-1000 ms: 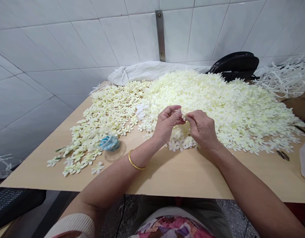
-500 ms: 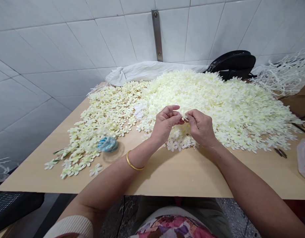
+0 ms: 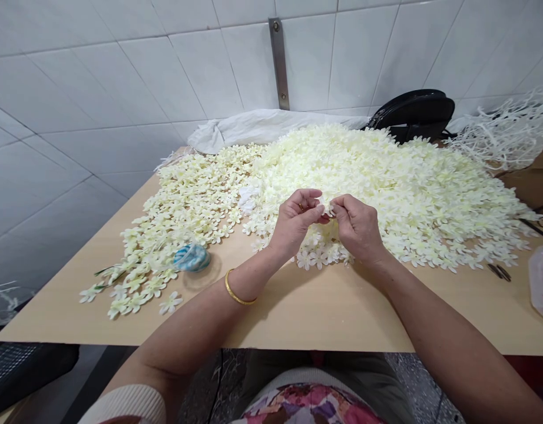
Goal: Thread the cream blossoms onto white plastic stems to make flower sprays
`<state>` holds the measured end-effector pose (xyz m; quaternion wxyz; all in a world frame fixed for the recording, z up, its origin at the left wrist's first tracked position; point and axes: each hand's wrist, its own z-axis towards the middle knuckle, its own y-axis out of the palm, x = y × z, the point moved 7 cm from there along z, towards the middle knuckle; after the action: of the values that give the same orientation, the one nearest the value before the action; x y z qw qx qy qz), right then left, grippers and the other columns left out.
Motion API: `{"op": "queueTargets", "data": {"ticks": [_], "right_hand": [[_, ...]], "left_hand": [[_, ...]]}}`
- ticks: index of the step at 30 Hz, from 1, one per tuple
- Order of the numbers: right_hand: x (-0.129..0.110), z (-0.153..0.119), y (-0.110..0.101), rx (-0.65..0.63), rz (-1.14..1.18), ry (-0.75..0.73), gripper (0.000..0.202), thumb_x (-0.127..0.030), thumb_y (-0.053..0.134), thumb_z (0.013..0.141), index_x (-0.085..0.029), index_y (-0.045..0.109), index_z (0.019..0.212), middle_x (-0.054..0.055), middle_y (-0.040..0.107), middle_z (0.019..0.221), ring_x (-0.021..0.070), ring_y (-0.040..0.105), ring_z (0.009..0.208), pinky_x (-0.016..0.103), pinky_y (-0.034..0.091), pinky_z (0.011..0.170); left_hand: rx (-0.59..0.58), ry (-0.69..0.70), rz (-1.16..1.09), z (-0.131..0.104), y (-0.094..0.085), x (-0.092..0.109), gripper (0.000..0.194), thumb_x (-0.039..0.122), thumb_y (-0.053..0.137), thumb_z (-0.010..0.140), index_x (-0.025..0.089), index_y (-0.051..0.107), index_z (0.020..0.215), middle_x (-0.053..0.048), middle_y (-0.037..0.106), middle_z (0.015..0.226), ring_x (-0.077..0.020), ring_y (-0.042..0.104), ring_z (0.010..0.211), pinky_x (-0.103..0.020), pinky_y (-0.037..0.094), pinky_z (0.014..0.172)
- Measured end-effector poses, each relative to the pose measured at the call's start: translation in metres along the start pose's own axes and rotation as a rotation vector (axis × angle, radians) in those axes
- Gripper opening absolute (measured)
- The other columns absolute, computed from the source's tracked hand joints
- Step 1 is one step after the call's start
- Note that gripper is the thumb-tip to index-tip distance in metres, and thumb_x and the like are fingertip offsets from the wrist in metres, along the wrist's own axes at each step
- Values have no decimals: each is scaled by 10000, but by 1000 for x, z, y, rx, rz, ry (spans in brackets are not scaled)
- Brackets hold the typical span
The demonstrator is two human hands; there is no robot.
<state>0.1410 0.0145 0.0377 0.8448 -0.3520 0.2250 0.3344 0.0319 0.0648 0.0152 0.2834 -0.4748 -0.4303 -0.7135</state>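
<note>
Both hands, left hand (image 3: pixel 293 227) and right hand (image 3: pixel 357 227), pinch one small cream fabric flower (image 3: pixel 328 208) between fingertips above the wooden tabletop (image 3: pixel 324 306). Separated cream flowers (image 3: pixel 174 224) lie spread at left; the large heaped pile of cream flowers (image 3: pixel 386 176) looks mostly untouched.

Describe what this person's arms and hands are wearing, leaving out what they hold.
Both forearms are bare. The left hand has a thin gold bangle on its wrist and what looks like a ring on one finger. A ribbed cream sleeve cuff shows at the upper left arm. The right hand wears nothing visible.
</note>
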Motion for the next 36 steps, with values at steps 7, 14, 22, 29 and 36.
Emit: {"op": "queueTargets", "data": {"ticks": [7, 14, 22, 29, 36], "right_hand": [[-1, 1, 0, -34, 108, 69, 165, -228, 458, 839, -184, 526, 696, -15, 549, 607, 99, 470, 546, 233, 369, 534], [0, 1, 1, -29, 91, 55, 164, -235, 456, 839, -185, 534, 703, -14, 556, 610, 103, 469, 547, 237, 371, 532], [-1, 1, -1, 1, 74, 51, 171, -236, 461, 848, -187, 543, 705, -10, 561, 622, 107, 492, 568, 240, 391, 553], [-7, 0, -10, 89, 16, -11, 154, -221, 430, 863, -199, 542, 760, 6, 599, 674, 136, 568, 638, 272, 439, 613], [-30, -7, -1, 53, -285, -418, 78, -173, 500, 842, -181, 570, 877, 62, 660, 805, 188, 592, 789, 334, 441, 741]], "left_hand": [[16, 2, -4, 0, 0, 3, 312, 137, 685, 631, 163, 551, 911, 58, 552, 654, -63, 555, 553, -246, 504, 604], [43, -11, 48, -2, 0, 4, 303, 128, 672, 630, 165, 541, 901, 66, 523, 628, -68, 556, 543, -246, 491, 597], [56, 90, 142, -3, 0, 11, 252, 129, 639, 639, 177, 532, 863, 68, 499, 625, -62, 534, 541, -231, 478, 576], [126, 112, 152, -2, -6, 12, 231, 123, 623, 635, 179, 527, 838, 65, 494, 634, -66, 528, 549, -241, 481, 583], [148, 142, 150, -2, -7, 15, 227, 101, 618, 638, 174, 522, 830, 68, 488, 601, -66, 510, 520, -241, 455, 567]]}}
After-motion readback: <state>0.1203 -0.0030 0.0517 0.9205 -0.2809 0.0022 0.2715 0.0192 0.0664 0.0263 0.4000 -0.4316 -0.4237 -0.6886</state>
